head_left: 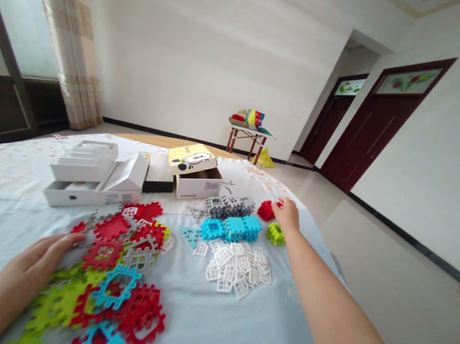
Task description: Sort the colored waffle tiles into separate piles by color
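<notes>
A mixed pile of interlocking plastic building pieces (111, 228) in red, green, blue and grey lies before me. My left hand (41, 254) rests at its left edge, fingers stretched out and touching the pieces; some fingers are hidden. Out to the right, my right hand (288, 215) has its fingertips closed on a small stack of red interlocking pieces (266, 210). Just below that hand is a green stack (276, 234). To its left stand blue stacks (242, 228) and grey stacks (230, 206). White window-shaped pieces (237, 268) form a loose heap nearer to me.
White open boxes (92, 195) stand at the back left of the cloth-covered table (210, 334). Beside them is a white carton (198, 187) with a yellow lid (192, 157) tilted on it. A small side table (248, 131) with items stands by the far wall.
</notes>
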Tool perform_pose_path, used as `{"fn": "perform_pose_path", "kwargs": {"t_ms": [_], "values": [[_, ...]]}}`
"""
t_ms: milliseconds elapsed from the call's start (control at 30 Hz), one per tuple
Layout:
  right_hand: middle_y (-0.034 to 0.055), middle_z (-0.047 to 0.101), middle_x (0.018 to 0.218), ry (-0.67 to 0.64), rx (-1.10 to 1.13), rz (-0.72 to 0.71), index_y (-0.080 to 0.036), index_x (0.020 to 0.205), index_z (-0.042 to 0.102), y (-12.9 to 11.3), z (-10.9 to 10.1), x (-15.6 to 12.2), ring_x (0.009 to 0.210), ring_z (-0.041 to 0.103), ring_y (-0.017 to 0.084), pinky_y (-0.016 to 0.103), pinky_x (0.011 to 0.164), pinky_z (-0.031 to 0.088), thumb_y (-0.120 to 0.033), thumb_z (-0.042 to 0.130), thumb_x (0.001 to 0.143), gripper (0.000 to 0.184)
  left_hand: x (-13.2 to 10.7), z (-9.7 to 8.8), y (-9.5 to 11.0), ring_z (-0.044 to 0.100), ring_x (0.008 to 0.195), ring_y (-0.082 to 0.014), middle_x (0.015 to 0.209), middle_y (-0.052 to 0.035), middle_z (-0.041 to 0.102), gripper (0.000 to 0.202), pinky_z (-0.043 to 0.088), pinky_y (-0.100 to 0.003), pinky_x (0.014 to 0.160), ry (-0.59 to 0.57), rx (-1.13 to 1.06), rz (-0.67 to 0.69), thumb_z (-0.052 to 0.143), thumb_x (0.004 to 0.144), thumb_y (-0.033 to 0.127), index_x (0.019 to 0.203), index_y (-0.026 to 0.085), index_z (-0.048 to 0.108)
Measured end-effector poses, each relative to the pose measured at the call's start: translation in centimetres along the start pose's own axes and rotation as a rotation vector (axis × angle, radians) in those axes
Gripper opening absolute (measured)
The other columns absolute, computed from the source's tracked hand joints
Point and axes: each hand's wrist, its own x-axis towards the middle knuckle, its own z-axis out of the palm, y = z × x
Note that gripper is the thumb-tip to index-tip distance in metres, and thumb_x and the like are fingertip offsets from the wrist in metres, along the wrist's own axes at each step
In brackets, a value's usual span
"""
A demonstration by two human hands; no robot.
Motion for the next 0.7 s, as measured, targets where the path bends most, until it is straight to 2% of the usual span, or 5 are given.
{"fn": "perform_pose_path", "kwargs": {"t_ms": [200, 367, 467, 567, 700], "values": [[0.0089, 0.058, 0.094, 0.006, 0.295, -0.330, -0.014, 0.096, 0.060, -5.4, -1.0, -4.5, 0.079, 0.056, 0.016, 0.030, 0.080, 0.043, -0.023, 0.048, 0.074, 0.026, -0.2, 0.3, 0.3, 0.053, 0.102, -0.0245, 0.105, -0.0070, 0.063, 0.046, 0.033, -0.039, 0.097, 0.020, 0.005, 0.076, 0.039, 0.071, 0.050, 0.087, 0.018, 0.067], [0.0049, 0.058, 0.096, -0.254, 0.512, -0.614, -0.019, 0.095, 0.059, -12.5, -1.0, -11.0, 0.080, 0.055, 0.014, 0.029, 0.078, 0.044, -0.022, 0.049, 0.076, 0.021, -0.6, 0.2, 0.6, 0.054, 0.100, -0.0230, 0.102, -0.0064, 0.064, 0.046, 0.036, -0.034, 0.095, 0.023, 0.015, 0.102, 0.037, 0.074, 0.049, 0.087, 0.017, 0.067], [0.0049, 0.059, 0.099, -0.375, 0.536, -0.775, -0.019, 0.095, 0.060, -15.8, 0.1, -14.1, 0.096, 0.052, 0.016, 0.030, 0.088, 0.039, -0.021, 0.054, 0.074, 0.022, -0.8, 0.1, 0.8, 0.056, 0.097, -0.0223, 0.099, -0.0046, 0.065, 0.046, 0.038, -0.032, 0.093, 0.030, -0.001, 0.113, 0.037, 0.074, 0.051, 0.086, 0.019, 0.067], [0.0056, 0.059, 0.102, -0.446, 0.505, -0.807, -0.019, 0.100, 0.058, -18.1, 1.8, -15.8, 0.101, 0.050, 0.017, 0.032, 0.091, 0.037, -0.020, 0.055, 0.073, 0.027, -0.8, 0.1, 0.9, 0.055, 0.098, -0.0223, 0.099, -0.0041, 0.065, 0.046, 0.037, -0.032, 0.093, 0.022, -0.014, 0.110, 0.037, 0.074, 0.051, 0.087, 0.020, 0.067], [0.0091, 0.059, 0.101, -0.479, 0.428, -0.699, -0.015, 0.104, 0.057, -19.8, 3.7, -16.3, 0.096, 0.052, 0.019, 0.033, 0.088, 0.039, -0.024, 0.054, 0.074, 0.031, -0.8, 0.1, 1.1, 0.053, 0.101, -0.0226, 0.103, -0.0056, 0.063, 0.049, 0.035, -0.034, 0.094, 0.001, -0.016, 0.084, 0.034, 0.074, 0.053, 0.089, 0.020, 0.067]]}}
